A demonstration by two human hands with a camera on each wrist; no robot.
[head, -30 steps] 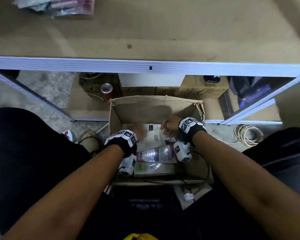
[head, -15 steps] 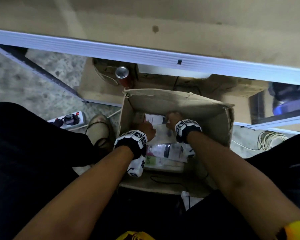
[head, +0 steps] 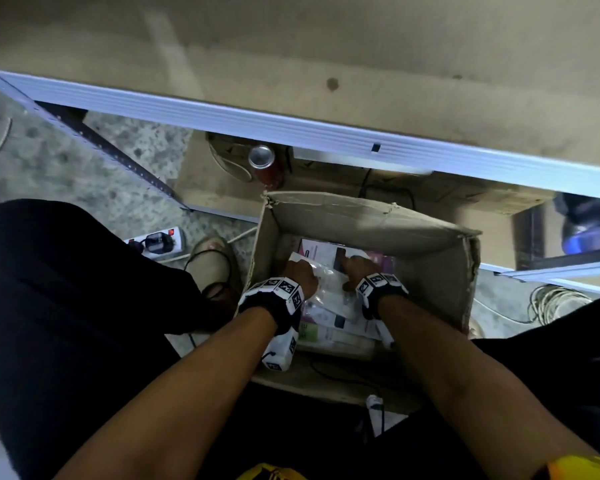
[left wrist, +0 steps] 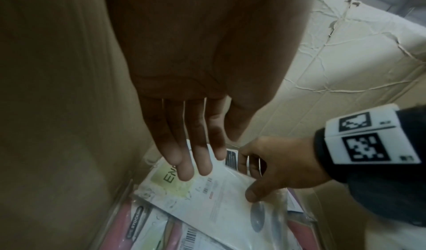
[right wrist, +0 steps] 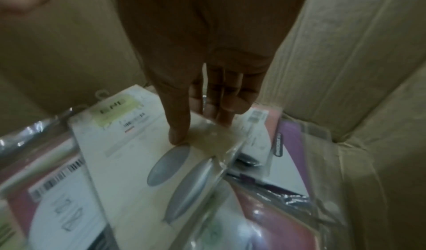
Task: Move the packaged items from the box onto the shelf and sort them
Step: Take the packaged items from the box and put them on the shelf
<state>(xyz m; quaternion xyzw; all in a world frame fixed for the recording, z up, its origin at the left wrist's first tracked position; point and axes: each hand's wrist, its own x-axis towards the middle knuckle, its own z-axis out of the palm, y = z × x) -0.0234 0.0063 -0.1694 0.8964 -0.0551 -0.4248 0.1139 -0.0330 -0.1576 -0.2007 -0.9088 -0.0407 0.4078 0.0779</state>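
An open cardboard box [head: 361,216] stands on the floor between my knees, filled with flat packaged items. On top lies a white package [left wrist: 219,199] with a pale green label, in clear plastic. My left hand [left wrist: 189,144] is inside the box with straight fingers, its tips at the package's labelled end. At the package's right edge my right hand [right wrist: 198,122] pinches it, thumb on top and fingers curled below. Pink packages [left wrist: 143,226] and a purple one [right wrist: 292,135] lie underneath. The shelf board [head: 326,46] runs above the box behind a pale metal edge.
A drinks can [head: 262,161] and cartons sit on the low shelf behind the box. A power strip [head: 156,240] and a shoe [head: 212,258] are on the floor to the left, and a coil of cable [head: 551,303] to the right. The box walls stand close around both hands.
Both hands have reached deeper, toward the far end of the box, staying on the white package. My head has tipped down and left, so the shelf edge now slants across the view.
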